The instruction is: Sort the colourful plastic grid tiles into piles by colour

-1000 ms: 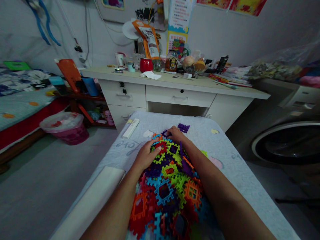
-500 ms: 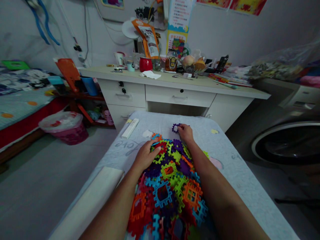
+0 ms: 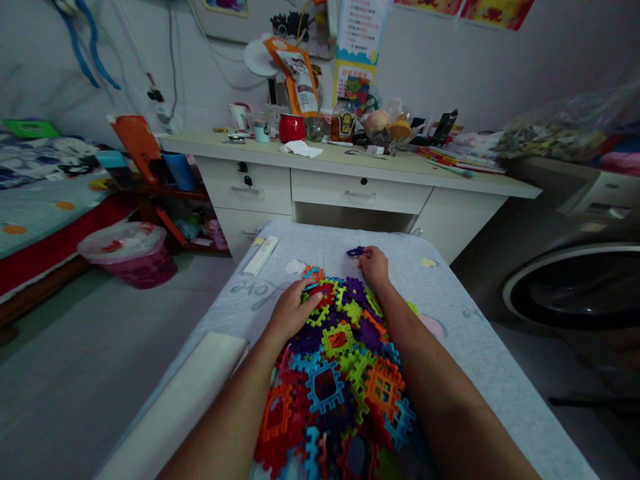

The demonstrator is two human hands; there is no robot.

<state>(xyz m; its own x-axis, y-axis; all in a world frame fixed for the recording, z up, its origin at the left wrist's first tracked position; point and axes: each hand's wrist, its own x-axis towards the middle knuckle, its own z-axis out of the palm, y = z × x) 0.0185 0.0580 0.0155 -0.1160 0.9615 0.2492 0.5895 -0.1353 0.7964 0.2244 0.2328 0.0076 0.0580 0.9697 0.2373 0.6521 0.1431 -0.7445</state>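
Note:
A heap of coloured interlocking plastic tiles (image 3: pixel 340 373) lies on the cloth-covered table (image 3: pixel 465 347) between my forearms. My left hand (image 3: pixel 293 310) rests on the heap's far left edge, fingers curled over a red and green tile. My right hand (image 3: pixel 374 265) is past the far end of the heap, pinching a purple tile (image 3: pixel 355 252) by its edge, lifted slightly off the cloth.
A white remote (image 3: pixel 261 256) and a white scrap (image 3: pixel 295 267) lie at the table's far left. A folded white cloth (image 3: pixel 185 393) lies along the left edge. Behind stands a cluttered desk (image 3: pixel 350 173). A pink bin (image 3: pixel 127 255) sits left, a washing machine (image 3: pixel 575 287) right.
My right hand left the top of the heap, reached forward to the separate purple tile and has now pinched it and tipped it up. My left hand has stayed in place.

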